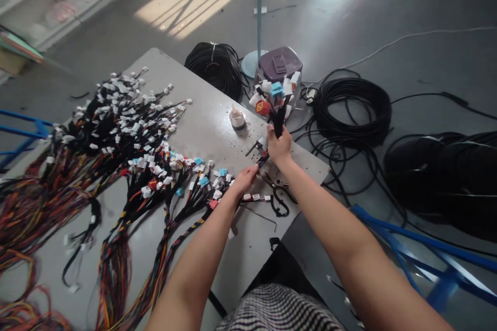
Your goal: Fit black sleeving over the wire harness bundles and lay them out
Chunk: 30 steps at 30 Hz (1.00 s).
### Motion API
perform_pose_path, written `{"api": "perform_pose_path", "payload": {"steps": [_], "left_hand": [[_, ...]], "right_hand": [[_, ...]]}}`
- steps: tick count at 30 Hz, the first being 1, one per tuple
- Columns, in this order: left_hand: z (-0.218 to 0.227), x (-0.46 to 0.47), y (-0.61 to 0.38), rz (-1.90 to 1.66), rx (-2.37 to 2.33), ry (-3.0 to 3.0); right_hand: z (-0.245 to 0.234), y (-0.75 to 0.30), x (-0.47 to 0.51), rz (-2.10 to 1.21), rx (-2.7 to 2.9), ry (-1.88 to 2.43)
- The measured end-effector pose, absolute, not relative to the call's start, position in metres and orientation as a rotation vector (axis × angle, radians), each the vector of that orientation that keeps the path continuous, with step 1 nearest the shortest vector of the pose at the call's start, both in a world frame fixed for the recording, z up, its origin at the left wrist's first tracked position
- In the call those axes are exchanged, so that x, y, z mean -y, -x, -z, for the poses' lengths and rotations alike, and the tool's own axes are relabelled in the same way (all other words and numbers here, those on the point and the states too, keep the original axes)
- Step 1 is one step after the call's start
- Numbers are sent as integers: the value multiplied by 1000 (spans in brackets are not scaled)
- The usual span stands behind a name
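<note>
Over the table (205, 132), left fingers (251, 169) and right fingers (286, 139) grip a part-hidden wire bundle (278, 118).

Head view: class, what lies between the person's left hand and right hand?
In the head view, a short stretch of the wire harness runs between the left hand and the right hand.
</note>
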<state>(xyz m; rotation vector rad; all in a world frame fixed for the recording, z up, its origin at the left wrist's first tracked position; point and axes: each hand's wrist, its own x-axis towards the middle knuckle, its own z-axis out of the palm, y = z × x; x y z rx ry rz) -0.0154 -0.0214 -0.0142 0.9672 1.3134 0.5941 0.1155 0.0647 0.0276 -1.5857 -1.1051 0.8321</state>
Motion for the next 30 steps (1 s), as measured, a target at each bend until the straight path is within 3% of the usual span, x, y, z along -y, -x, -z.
{"api": "perform_pose_path", "payload": {"steps": [8, 15, 22, 25, 28, 30], "left_hand": [[11, 16, 14, -621, -1366, -1206], [6, 15, 15, -566, -1346, -1086], [-2, 14, 9, -611, -1332, -878], [-5, 22, 16, -591, -1360, -794], [-8, 23, 19, -597, -1337, -734], [-10, 23, 20, -626, -1337, -689]], "right_hand": [[-21, -170, 33, -411, 1519, 1712], [29, -183, 140, -576, 2137, 2019], [5, -191, 160, -656, 2155, 2336], [-3, -194, 156, -1032, 2001, 2351], [-6, -195, 137, -1886, 1527, 1952], [-7, -193, 121, -2246, 1123, 1639]]}}
